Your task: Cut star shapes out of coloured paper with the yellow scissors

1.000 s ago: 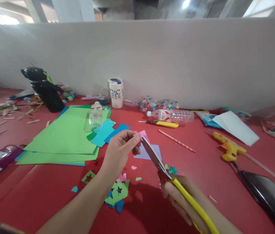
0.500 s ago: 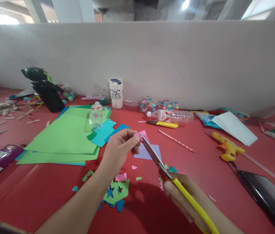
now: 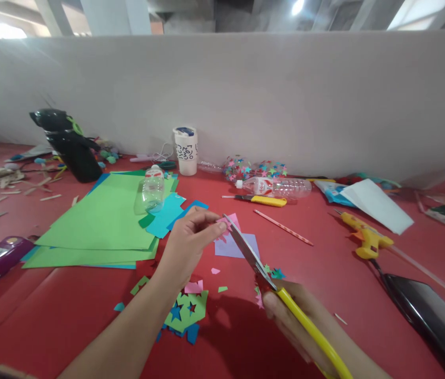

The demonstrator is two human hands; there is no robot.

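Between thumb and fingers, my left hand (image 3: pixel 190 239) pinches a small piece of pink paper (image 3: pixel 234 220). My right hand (image 3: pixel 293 310) is wrapped round the yellow handles of a pair of scissors (image 3: pixel 251 258), whose blade tips reach the pink paper beside my left thumb. Beneath the blades lies a purple paper square (image 3: pixel 241 246). Small cut paper stars (image 3: pixel 276 273) sit on the table near my right hand, partly hidden by it. Green paper with star-shaped holes (image 3: pixel 196 310) and other scraps lie by my left forearm.
Green sheets (image 3: pixel 96 216) are stacked at left, with a clear bottle (image 3: pixel 152 189) on them. Behind stand a black flask (image 3: pixel 70 150) and a white cup (image 3: pixel 186 151). A yellow cutter (image 3: pixel 267 200), a pencil (image 3: pixel 283 227) and a yellow glue gun (image 3: pixel 368 237) lie to the right.
The view has shifted slightly, so things on the table sit a little further left. Both hands keep their holds, with the scissor tips still at the pink paper.
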